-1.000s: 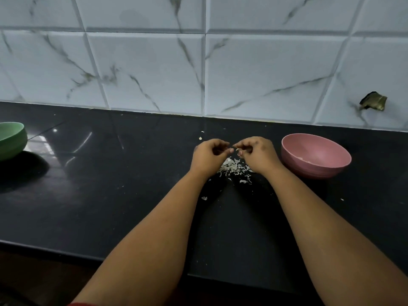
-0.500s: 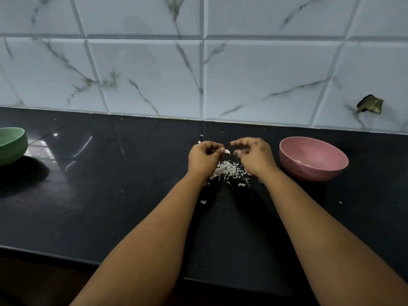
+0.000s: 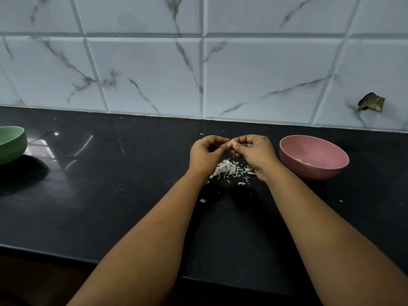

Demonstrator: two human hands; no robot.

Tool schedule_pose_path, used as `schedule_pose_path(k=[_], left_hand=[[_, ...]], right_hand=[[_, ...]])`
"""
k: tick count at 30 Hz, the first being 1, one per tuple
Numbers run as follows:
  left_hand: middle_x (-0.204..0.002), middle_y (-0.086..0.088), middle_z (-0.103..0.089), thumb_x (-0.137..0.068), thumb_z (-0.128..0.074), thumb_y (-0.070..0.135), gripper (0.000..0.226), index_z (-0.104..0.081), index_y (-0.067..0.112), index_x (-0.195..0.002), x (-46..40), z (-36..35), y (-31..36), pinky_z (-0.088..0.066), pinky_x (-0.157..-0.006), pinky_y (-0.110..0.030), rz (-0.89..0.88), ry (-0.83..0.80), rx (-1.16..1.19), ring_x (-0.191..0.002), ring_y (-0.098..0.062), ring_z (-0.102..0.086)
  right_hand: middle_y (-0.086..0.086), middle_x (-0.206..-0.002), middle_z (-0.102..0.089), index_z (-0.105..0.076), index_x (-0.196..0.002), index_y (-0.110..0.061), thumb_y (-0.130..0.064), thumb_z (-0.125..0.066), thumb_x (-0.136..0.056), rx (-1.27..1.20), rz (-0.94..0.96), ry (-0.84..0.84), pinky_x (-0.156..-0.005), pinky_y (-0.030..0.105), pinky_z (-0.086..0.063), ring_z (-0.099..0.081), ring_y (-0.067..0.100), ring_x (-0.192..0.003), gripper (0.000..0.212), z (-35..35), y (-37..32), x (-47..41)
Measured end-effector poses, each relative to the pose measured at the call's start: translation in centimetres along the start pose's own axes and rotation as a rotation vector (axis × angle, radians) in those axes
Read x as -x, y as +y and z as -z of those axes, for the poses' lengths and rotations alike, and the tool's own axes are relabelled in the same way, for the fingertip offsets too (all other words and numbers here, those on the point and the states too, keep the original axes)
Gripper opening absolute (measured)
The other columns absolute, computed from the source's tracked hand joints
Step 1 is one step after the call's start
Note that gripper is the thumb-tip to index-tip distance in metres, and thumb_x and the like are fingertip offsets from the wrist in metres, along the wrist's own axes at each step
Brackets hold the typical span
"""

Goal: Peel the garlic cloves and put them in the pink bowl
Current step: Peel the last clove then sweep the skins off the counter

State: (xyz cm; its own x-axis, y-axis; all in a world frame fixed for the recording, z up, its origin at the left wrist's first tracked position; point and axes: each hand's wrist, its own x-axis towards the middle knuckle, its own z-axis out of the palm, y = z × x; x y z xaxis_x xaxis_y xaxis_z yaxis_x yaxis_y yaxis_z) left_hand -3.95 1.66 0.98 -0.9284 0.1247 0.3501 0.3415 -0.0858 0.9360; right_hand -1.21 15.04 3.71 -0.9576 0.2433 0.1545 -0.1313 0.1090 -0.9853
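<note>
My left hand (image 3: 205, 153) and my right hand (image 3: 254, 151) meet above the black counter, fingers curled. Between their fingertips they pinch a small pale garlic clove (image 3: 232, 143), mostly hidden by the fingers. A heap of white garlic skins (image 3: 229, 170) lies on the counter right under the hands. The pink bowl (image 3: 313, 157) stands just right of my right hand, with a few pale peeled pieces inside near its right wall.
A green bowl (image 3: 11, 144) stands at the far left edge of the counter (image 3: 110, 195). A marbled tile wall closes off the back, with a broken hole (image 3: 372, 103) at right. The counter's front edge runs below my forearms. Loose skin flakes lie scattered.
The hands parted slightly half a second ago and have come back together on the clove. The view has shifted a little.
</note>
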Motion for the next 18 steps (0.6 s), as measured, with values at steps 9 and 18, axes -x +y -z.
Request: schedule_pose_path(k=[9, 18], left_hand=[[-0.080, -0.013, -0.073, -0.089, -0.070, 0.004, 0.009, -0.069, 0.011, -0.082, 0.04, -0.23, 0.03, -0.060, -0.083, -0.040, -0.021, 0.019, 0.002, -0.081, -0.028, -0.072], [-0.075, -0.008, -0.066, -0.095, -0.058, -0.001, 0.013, -0.063, 0.004, -0.085, -0.17, -0.19, -0.16, -0.058, -0.074, -0.025, 0.113, -0.051, 0.088, -0.069, -0.012, -0.068]], right_hand=[[0.003, -0.076, -0.068, -0.068, -0.082, -0.014, -0.004, -0.064, -0.090, 0.056, 0.020, -0.067, -0.065, 0.015, -0.050, -0.062, 0.008, -0.069, 0.013, 0.27, 0.00, -0.21], [0.007, -0.075, -0.067, -0.067, -0.088, -0.003, 0.002, -0.061, -0.090, -0.149, -0.116, -0.160, -0.064, 0.016, -0.053, -0.062, 0.010, -0.068, 0.008, 0.62, 0.45, -0.24]])
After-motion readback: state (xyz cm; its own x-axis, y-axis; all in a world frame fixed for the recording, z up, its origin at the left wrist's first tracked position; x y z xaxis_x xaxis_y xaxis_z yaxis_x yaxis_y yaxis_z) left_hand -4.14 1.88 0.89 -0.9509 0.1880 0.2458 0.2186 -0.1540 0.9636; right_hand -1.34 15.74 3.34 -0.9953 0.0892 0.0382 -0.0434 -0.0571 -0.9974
